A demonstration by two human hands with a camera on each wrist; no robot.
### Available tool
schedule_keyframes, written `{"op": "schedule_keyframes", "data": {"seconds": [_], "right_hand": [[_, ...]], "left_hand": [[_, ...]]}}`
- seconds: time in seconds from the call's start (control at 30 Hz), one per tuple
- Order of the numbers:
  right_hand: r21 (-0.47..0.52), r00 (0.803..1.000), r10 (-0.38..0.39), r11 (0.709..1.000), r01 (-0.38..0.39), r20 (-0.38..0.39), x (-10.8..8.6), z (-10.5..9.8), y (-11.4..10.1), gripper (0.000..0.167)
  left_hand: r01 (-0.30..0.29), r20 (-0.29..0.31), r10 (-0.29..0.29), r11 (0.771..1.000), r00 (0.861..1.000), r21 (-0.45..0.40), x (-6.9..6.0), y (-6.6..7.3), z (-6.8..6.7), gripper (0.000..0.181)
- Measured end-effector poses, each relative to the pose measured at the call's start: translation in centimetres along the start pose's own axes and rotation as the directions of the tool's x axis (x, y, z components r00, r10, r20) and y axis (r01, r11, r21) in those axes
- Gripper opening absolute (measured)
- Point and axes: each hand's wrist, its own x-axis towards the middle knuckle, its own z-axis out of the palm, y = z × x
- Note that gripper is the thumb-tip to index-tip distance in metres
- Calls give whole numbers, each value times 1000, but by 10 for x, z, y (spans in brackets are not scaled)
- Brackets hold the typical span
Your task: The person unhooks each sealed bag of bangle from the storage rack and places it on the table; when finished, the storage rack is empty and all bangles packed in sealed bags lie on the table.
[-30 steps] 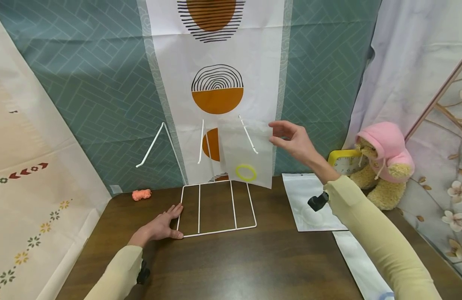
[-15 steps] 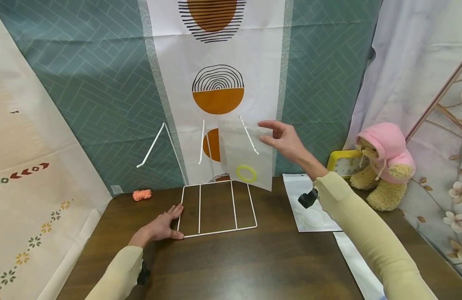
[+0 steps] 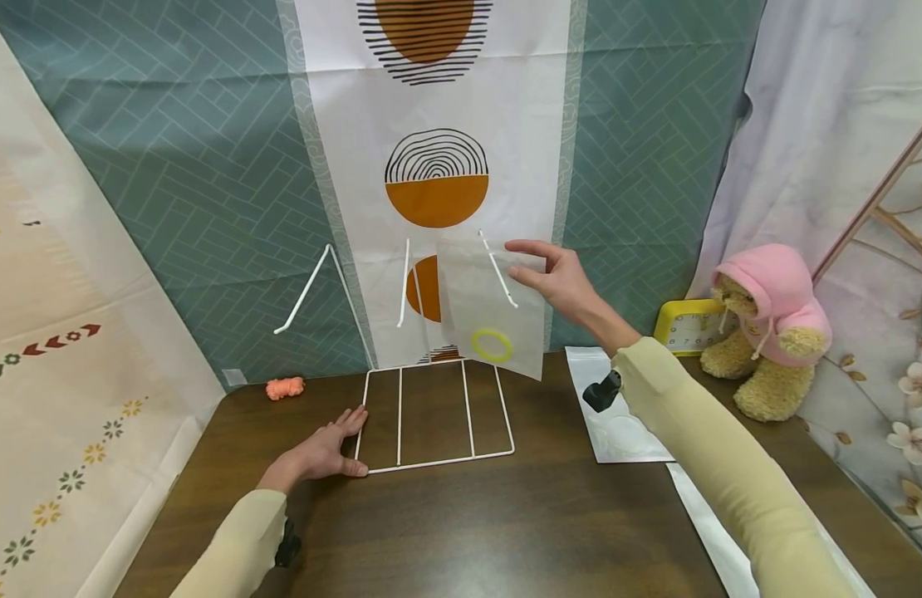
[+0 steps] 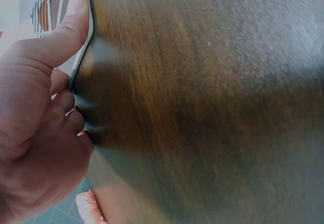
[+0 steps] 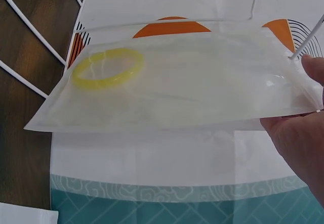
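A white wire rack has its flat base on the brown table, with several slanted arms rising behind it. My left hand rests at the base's left front corner, its thumb touching the wire. From the rack's right arm hangs a translucent zip bag with a yellow ring showing low inside it. My right hand is at the bag's upper right, thumb and fingers spread apart around its edge. In the right wrist view, the bag partly hides the fingers; firm contact cannot be made out.
An orange bundle lies at the back left. To the right are a white pouch, another white bag nearer the front, a yellow clock and a teddy bear in a pink hood. Patterned cloths hang behind and beside the table.
My right hand has moved left, from beside the bag's right edge to overlapping its upper right part. The left hand and the rack have stayed put.
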Motion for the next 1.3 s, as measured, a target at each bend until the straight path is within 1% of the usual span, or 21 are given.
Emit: {"op": "schedule_keyframes", "data": {"seconds": [0.17,0.3,0.43,0.63,0.77,1.03,1.3], "right_hand": [[27,1000,1,1000,-1,4,4,4,0,41],[14,1000,12,1000,-12,0,7,7,1,39],[16,1000,24,1000,-23,-18,8,9,1,37],[61,998,29,998,-26,-51,9,11,1,32],[68,998,29,997,-25,-57,9,10,2,32],[71,998,43,997,-39,-51,5,8,1,31],[32,999,34,999,-34,-15,-2,6,-1,33]], "left_hand": [[9,1,-9,1000,1000,-4,1,1,-1,102],[9,1,-9,1000,1000,-6,2,3,-1,102],[9,0,-9,1000,1000,-8,2,3,0,102],[11,-5,-11,1000,1000,-2,3,4,-1,102],[12,-3,-12,1000,1000,-1,3,4,-1,102],[13,-6,-13,1000,1000,-7,2,4,0,102],[14,-10,-14,1000,1000,7,0,4,1,102]]}}
